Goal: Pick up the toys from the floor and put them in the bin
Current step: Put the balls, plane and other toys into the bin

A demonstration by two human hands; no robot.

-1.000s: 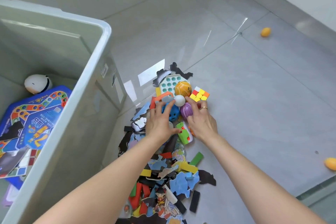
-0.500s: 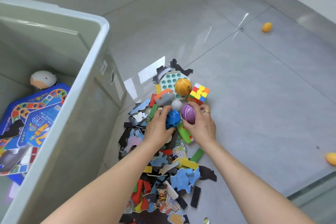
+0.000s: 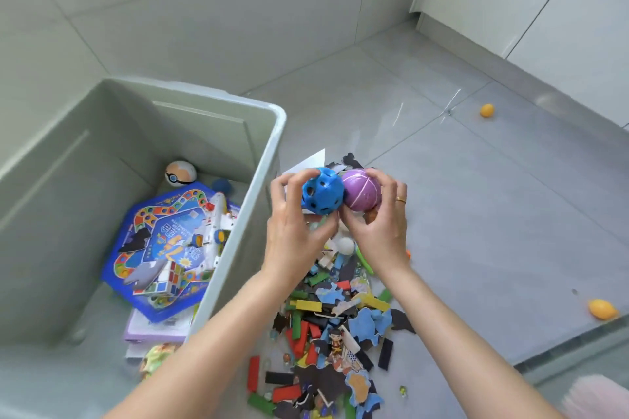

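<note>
Entry, head view only. Left hand [image 3: 292, 231] gripped the blue holed ball [image 3: 321, 194], fingers curled over its top and left side. Right hand [image 3: 381, 228] gripped the purple ball [image 3: 361, 194], fingers wrapped over its right side, thumb below. The two balls touched each other and were carried in the air above the far end of the toy pile [image 3: 337, 326] on the floor [image 3: 476, 214].

Key relation: the bin [image 3: 265, 160] lay to the left of both hands. Its right wall and rim stood just beside the left hand, so the blue ball was the nearer load and the purple one had to follow across the same rim. Both items were round, so no long axis to align.

Room: I judged the bin opening wide and unobstructed from above. Inside lay a board game [image 3: 163, 248], a white toy vehicle [image 3: 211, 235], a cube puzzle [image 3: 163, 282] and a white ball [image 3: 180, 173], with bare bottom toward the near-left side. My read: the balls needed to clear the rim fully before release, since they could bounce or roll off it.

Left on the floor: the pile, plus two orange balls, one far [image 3: 487, 110] and one near right [image 3: 602, 309], well apart from the hands.
</note>
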